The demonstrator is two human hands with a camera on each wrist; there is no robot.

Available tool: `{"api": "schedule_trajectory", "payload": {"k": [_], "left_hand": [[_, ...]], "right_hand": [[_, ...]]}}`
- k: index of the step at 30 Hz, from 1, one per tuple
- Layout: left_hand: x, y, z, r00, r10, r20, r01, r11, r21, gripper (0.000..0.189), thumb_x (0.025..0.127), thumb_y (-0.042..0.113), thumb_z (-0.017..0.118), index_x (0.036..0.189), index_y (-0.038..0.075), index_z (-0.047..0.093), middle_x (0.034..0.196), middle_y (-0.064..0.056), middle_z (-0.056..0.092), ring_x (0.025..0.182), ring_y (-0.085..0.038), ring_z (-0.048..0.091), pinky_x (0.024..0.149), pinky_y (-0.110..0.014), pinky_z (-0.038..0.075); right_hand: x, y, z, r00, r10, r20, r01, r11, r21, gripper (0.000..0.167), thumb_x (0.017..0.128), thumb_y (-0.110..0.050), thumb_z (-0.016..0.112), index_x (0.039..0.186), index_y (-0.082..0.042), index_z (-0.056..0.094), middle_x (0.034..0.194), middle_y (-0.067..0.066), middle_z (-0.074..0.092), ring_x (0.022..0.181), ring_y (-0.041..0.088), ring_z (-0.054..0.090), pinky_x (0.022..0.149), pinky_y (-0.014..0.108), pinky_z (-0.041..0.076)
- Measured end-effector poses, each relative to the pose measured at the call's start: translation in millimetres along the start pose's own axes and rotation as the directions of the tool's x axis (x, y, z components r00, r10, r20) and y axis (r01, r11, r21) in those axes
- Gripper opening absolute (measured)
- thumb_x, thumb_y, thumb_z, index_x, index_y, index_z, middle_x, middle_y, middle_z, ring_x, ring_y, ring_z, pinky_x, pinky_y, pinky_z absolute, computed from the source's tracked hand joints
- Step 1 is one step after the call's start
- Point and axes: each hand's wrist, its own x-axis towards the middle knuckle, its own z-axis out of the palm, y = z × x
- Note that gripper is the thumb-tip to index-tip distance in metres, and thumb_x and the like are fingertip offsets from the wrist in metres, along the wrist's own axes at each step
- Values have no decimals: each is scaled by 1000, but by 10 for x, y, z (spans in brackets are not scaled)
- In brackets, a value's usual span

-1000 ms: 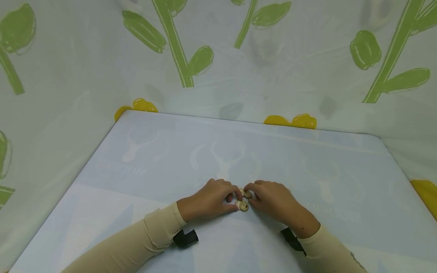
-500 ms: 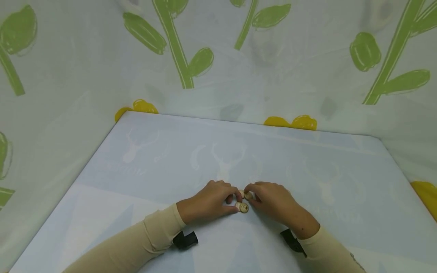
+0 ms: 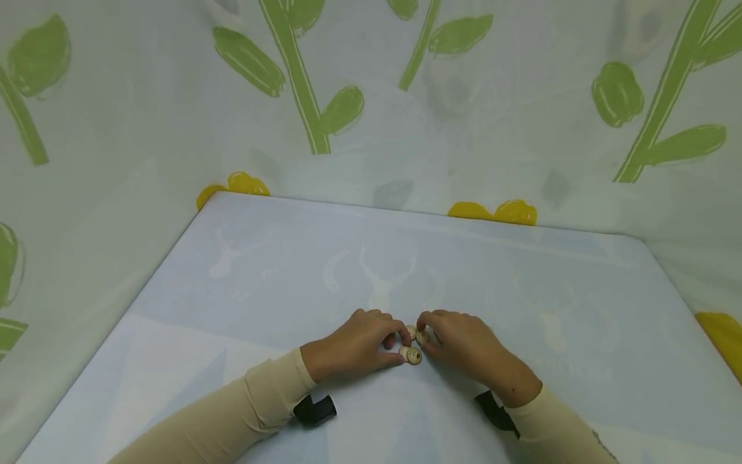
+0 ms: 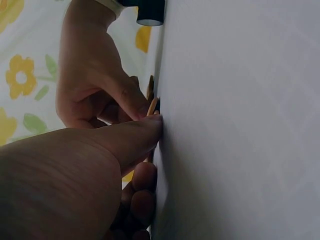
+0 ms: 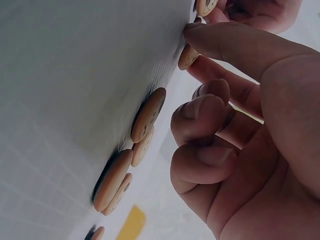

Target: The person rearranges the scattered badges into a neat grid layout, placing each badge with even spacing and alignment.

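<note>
Small round wooden discs with drawn faces lie between the two hands in the middle of the table. The left hand (image 3: 359, 345) pinches the nearer pair at its left side with thumb and index finger; the right-hand disc (image 3: 414, 356) of that pair stays uncovered. Just beyond, the right hand (image 3: 464, 345) holds the edge of another disc (image 5: 188, 57) between thumb and index finger. A pale disc (image 3: 411, 332) lies against it on the left. The right hand's other fingers are curled in, as the right wrist view shows. In the left wrist view the left thumb mostly hides its discs.
Beside the right hand, more discs (image 5: 148, 116) lie in overlapping pairs on the table, mostly hidden by that hand in the head view. The table (image 3: 278, 258) has a pale blue patterned cover. Behind it hangs a white curtain (image 3: 174, 96) with green leaves and yellow flowers.
The head view has tilted up slightly, so everything sits a little lower in it. Both hands keep nearly the same grip and place.
</note>
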Motion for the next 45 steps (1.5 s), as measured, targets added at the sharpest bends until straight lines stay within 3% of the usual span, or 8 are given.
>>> {"api": "schedule_trajectory", "payload": {"k": [8, 14, 20, 25, 34, 42, 45], "left_hand": [[-2, -3, -19, 1000, 14, -15, -14, 1000, 16, 20, 88, 35, 77, 105, 26, 71, 77, 13, 53, 78, -3, 47, 80, -31, 39], [5, 3, -18, 1000, 5, 4, -5, 1000, 7, 20, 89, 35, 77, 105, 26, 70, 78, 15, 54, 78, -2, 47, 82, -32, 39], [22, 9, -14, 1000, 15, -16, -15, 1000, 24, 20, 88, 35, 77, 105, 26, 70, 78, 15, 54, 79, -3, 47, 82, -33, 40], [12, 4, -3, 1000, 6, -4, -5, 1000, 15, 19, 88, 34, 77, 104, 26, 70, 78, 16, 54, 79, -3, 47, 82, -33, 39], [-3, 1, 5, 1000, -5, -6, 5, 1000, -2, 18, 89, 33, 76, 104, 26, 70, 78, 14, 53, 80, -4, 47, 83, -33, 38], [-8, 14, -6, 1000, 6, -10, -6, 1000, -11, 18, 90, 33, 76, 105, 25, 70, 78, 14, 54, 81, -4, 47, 84, -34, 37], [-11, 17, -2, 1000, 5, -3, -5, 1000, -7, 18, 90, 34, 75, 105, 26, 70, 79, 15, 54, 81, -4, 47, 85, -34, 38]], "right_hand": [[-36, 8, -30, 998, -32, -46, 30, 999, -29, 14, 89, -23, 75, 100, -18, 68, 84, -7, 64, 58, 7, 42, 52, 24, 36], [-83, 34, -63, 997, -27, -69, 25, 999, -27, 12, 89, -22, 75, 98, -19, 67, 80, -9, 59, 59, 5, 42, 53, 22, 36], [-163, 106, -86, 995, -9, -103, 4, 999, -50, 12, 88, -23, 75, 97, -21, 66, 80, -11, 59, 60, 3, 44, 53, 22, 38], [-242, 145, -119, 996, 11, -83, -15, 998, -58, 13, 88, -23, 75, 98, -20, 67, 83, -9, 64, 63, 4, 47, 56, 24, 41], [-396, 247, -151, 993, 78, -89, -81, 996, -40, 18, 87, -24, 77, 102, -19, 67, 72, -11, 52, 62, 4, 44, 53, 22, 37], [-477, 395, -148, 989, 67, -134, -73, 997, -39, 17, 85, -22, 78, 98, -20, 66, 69, -11, 50, 60, 3, 41, 52, 21, 35], [-504, 452, -149, 991, 97, -96, -99, 995, -19, 17, 87, -24, 77, 100, -19, 67, 68, -11, 49, 60, 4, 41, 52, 22, 34]]}}
